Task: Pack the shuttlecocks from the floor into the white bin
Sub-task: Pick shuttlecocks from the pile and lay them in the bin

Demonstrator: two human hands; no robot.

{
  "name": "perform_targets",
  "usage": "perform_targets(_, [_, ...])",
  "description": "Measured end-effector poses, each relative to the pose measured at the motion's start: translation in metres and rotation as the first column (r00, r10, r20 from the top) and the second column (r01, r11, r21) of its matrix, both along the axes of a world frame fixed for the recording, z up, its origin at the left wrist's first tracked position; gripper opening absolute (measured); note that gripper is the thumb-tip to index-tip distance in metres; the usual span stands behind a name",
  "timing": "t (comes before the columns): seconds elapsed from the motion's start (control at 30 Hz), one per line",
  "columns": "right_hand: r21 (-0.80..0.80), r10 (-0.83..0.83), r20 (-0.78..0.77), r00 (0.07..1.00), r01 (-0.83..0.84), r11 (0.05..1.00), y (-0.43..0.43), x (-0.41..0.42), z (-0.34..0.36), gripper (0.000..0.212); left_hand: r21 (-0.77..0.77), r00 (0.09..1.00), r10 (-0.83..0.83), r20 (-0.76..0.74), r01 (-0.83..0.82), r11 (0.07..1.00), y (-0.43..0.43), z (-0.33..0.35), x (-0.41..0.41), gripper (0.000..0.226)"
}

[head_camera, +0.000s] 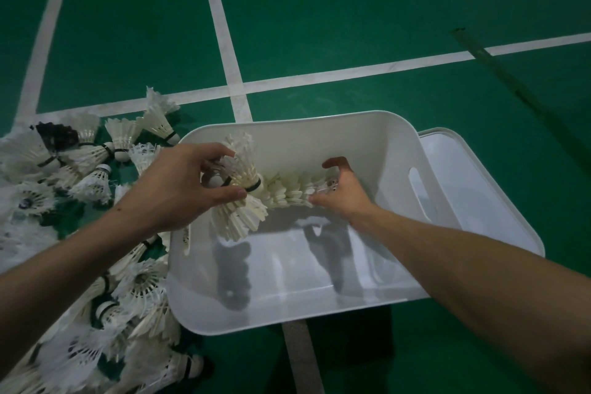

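Note:
A white bin (396,137) stands on the green court floor. Inside it, above the bottom, a row of nested white shuttlecocks (287,190) stretches between both hands. My left hand (179,189) grips the left end, where a couple of shuttlecocks (240,166) with black bands stick out at angles. My right hand (342,192) curls round the right end of the row, near the bin's middle. A big heap of loose shuttlecocks (89,169) lies on the floor left of the bin.
The bin's white lid (479,189) lies under or beside the bin at the right. White court lines (351,70) cross the floor behind. A dark strip (499,73) runs diagonally at the right. The heap reaches down to the lower left corner.

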State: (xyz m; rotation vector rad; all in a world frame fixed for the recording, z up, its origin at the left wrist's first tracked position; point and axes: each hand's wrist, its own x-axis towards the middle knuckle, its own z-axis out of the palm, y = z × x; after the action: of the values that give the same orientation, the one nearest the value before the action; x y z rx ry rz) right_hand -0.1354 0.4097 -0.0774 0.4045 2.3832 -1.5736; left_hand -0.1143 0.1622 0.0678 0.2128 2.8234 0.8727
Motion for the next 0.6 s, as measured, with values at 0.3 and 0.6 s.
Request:
perform_targets(0.3, [0.188,0.113,-0.077,0.991,-0.097,0.977,0.023,0.01,0.01,0.079,0.032,0.999,-0.016,0.029,0.015,0.999,0.005,-0.003,-0.002,0.061])
perform_targets(0.6, [0.094,0.119,-0.065,0.991,-0.112,0.989,0.008,0.01,0.015,0.079,0.039,0.998,-0.04,0.055,0.038,0.999,0.009,-0.007,-0.001,0.06])
